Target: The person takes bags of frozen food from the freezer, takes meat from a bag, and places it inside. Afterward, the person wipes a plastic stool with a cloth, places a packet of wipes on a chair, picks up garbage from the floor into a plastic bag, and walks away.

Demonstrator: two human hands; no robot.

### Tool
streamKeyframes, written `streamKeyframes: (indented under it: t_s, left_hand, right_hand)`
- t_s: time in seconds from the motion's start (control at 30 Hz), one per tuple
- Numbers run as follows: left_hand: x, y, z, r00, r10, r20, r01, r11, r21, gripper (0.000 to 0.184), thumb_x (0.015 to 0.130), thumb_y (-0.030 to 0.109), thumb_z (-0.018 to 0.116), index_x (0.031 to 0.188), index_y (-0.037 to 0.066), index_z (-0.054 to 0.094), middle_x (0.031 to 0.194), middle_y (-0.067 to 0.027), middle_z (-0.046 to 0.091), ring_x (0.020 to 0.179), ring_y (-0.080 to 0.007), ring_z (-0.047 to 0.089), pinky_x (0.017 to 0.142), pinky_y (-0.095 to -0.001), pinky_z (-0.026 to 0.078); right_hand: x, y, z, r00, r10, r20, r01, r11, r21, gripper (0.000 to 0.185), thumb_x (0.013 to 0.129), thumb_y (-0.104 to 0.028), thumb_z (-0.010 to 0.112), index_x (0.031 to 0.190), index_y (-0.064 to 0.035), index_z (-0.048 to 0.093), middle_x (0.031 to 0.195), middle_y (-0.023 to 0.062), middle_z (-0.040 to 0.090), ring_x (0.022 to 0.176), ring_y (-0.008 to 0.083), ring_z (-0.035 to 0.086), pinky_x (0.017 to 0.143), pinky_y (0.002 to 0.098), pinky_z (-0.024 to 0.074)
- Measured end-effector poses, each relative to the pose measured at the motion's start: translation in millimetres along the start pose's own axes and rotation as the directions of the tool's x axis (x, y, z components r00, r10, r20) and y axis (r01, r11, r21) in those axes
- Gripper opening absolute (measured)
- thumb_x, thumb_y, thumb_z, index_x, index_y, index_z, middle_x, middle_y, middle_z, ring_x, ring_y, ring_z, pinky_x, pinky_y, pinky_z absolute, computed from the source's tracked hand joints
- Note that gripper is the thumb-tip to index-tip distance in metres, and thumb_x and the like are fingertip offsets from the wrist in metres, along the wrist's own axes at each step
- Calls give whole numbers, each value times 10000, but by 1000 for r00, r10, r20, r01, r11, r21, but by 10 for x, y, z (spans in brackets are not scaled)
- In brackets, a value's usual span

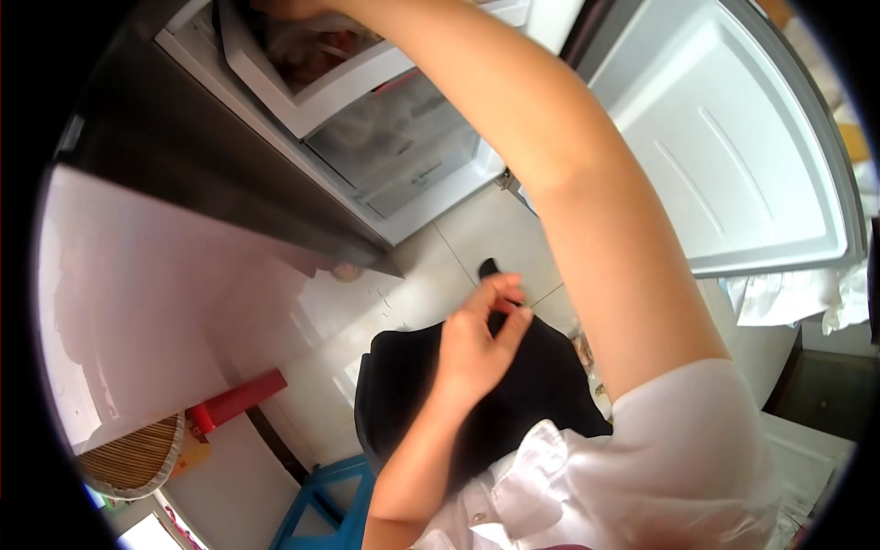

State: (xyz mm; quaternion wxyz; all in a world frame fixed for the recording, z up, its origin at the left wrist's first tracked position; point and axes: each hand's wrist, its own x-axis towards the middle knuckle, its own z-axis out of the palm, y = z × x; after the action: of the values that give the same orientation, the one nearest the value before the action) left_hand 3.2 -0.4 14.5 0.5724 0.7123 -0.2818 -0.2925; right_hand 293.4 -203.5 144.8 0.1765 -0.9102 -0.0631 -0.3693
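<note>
My right arm reaches across to the upper left, into an open fridge-freezer. At the top edge of the view my right hand (291,7) is at the pulled-out white drawer (341,90); its fingers are cut off and blurred. Inside that drawer lie reddish-brown items (321,57), some seemingly in clear plastic, too unclear to name. Below it is a drawer with a see-through front (403,142). My left hand (478,344) hovers before my black trousers (541,376), fingers loosely curled, a gap between thumb and fingers and nothing visible in it.
On the right the fridge door (733,156) stands wide open, with white plastic bags (788,293) beyond it. A glossy pinkish panel (156,284) is at left. Lower left are a red box-like object (240,400), a woven tray (137,456) and a blue stool (344,495). The floor (449,252) is tiled.
</note>
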Motion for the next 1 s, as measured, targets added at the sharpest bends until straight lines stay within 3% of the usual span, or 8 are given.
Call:
streamKeyframes:
  t_s: [0.17, 0.27, 0.37, 0.47, 0.57, 0.6, 0.8, 1.0]
  left_hand:
    - [2, -7, -3, 998, -46, -40, 40, 989, -139, 304, 885, 26, 592, 1184, -4, 544, 1000, -45, 614, 892, -100, 563, 833, -245, 452]
    - [122, -52, 57, 992, 7, -124, -26, 988, -152, 265, 885, 89, 635, 1124, -11, 580, 965, -7, 600, 897, -86, 545, 838, -232, 447]
    - [239, -169, 181, 987, 43, -154, -69, 984, -165, 335, 878, 175, 659, 1165, 19, 586, 987, -17, 623, 922, -83, 554, 831, -214, 426]
    - [286, -178, 450, 995, 10, -96, -20, 994, -105, 330, 874, 141, 653, 1157, -17, 592, 999, -39, 630, 932, -105, 578, 852, -238, 446]
    - [276, -282, 558, 999, 29, -34, -25, 995, 97, 321, 867, 127, 647, 1167, 18, 607, 1012, -57, 637, 966, -122, 589, 899, -253, 442]
    - [290, -350, 592, 997, 65, -43, -57, 981, 183, 307, 873, 134, 645, 1159, 25, 615, 1015, -54, 644, 968, -125, 595, 903, -250, 443]
    - [310, -578, 710, 976, 218, -13, -207, 941, 267, 287, 903, 85, 602, 1181, 14, 595, 1043, -76, 647, 960, -131, 610, 890, -249, 468]
    - [287, -751, 562, 973, 232, -4, -206, 873, 442, 275, 908, 60, 584, 1177, 3, 589, 1055, -82, 642, 923, -126, 618, 868, -243, 486]
  right_hand:
    - [-2051, -586, -738, 949, 33, -314, 0, 995, 104, 310, 858, -195, 614, 1147, -92, 566, 1295, 97, 539, 1320, 278, 387, 1098, 538, 148]
    - [-4011, -752, -902, 885, 466, -7, -458, 873, 169, 333, 798, -70, 623, 1124, -123, 584, 1245, 57, 563, 1295, 265, 418, 1095, 562, 145]
    - [-6105, -959, -1298, 712, 667, 220, -659, 743, -117, 358, 747, -38, 629, 1095, -117, 614, 1202, 67, 587, 1245, 294, 449, 1075, 593, 177]
    - [-7658, -1302, -1992, 406, 870, 279, -778, 490, -393, 283, 738, -83, 633, 1018, -124, 659, 1093, 83, 637, 1185, 295, 490, 1033, 597, 245]
    - [-8780, -1571, -2460, -219, 884, 413, -707, 148, -691, 348, 742, -296, 631, 1054, -146, 670, 1069, 123, 655, 1025, 321, 593, 973, 546, 362]
    - [-9112, -1624, -2512, -308, 859, 409, -718, 72, -693, 351, 750, -332, 630, 1036, -134, 673, 1039, 101, 663, 1006, 310, 603, 931, 483, 424]
    - [-10755, -1747, -2285, -172, 835, 523, -905, 76, -418, 288, 765, -323, 600, 858, -63, 680, 930, 165, 663, 892, 337, 622, 782, 399, 502]
    - [-9959, -1757, -1655, -146, 875, 462, -981, -67, -183, 332, 773, -305, 594, 976, -53, 665, 1009, 174, 658, 986, 338, 613, 885, 399, 481]
